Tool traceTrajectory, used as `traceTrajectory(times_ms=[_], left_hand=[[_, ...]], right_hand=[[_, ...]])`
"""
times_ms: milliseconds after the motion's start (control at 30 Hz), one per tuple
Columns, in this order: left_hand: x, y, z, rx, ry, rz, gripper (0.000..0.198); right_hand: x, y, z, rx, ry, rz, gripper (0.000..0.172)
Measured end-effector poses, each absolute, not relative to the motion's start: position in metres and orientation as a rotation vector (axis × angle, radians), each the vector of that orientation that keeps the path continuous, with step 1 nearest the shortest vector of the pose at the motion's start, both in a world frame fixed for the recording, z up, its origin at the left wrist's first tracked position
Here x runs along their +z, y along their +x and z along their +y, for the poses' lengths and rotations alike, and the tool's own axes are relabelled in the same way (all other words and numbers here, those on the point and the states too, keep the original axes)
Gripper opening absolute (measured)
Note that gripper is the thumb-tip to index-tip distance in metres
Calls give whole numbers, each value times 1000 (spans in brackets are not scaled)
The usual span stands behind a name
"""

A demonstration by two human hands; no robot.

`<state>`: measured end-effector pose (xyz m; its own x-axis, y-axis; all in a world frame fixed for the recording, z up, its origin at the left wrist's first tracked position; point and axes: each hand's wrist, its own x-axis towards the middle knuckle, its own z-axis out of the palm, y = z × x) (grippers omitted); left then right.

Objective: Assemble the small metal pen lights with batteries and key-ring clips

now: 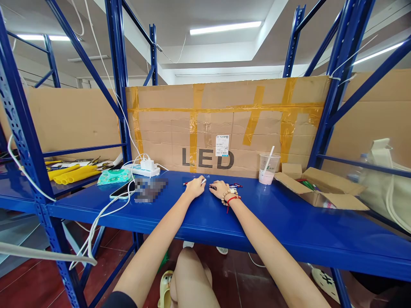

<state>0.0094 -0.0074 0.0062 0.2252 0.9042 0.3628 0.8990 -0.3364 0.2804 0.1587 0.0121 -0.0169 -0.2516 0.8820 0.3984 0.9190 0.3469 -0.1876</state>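
Both my hands rest on the blue shelf top point(257, 214), a small gap between them. My left hand point(194, 187) is closed around a pen point(203, 181), its pale tip showing at the fingers. A dark and red end sticks out on that hand's left side; I cannot tell if it belongs to the same pen. My right hand point(218, 188), with beads and a red cord at the wrist, is closed on a thin dark pen-like piece point(212, 187). Just beyond that wrist lie a few pens point(236, 185), partly hidden by the hand.
A plastic cup point(269, 167) with a straw and an open cardboard box point(321, 188) with pens stand right. Leftward are a power strip point(146, 168), a phone point(123, 191), a green packet point(114, 176) and cables. A taped cardboard panel point(160, 128) closes the back.
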Motion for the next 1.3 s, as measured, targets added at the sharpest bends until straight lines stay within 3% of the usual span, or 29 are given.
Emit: traceTrajectory(times_ms=[600,967,1300], left_hand=[[4,9,-6,740,2482,1774,23],[4,8,-6,720,2485,1777,23],[6,8,-9,716,2468,1790,22]], right_hand=[[-2,155,-3,-95,-1535,-2175,13],[5,151,-11,-128,-1625,-2165,28],[10,151,-19,-77,-1610,-2178,18]])
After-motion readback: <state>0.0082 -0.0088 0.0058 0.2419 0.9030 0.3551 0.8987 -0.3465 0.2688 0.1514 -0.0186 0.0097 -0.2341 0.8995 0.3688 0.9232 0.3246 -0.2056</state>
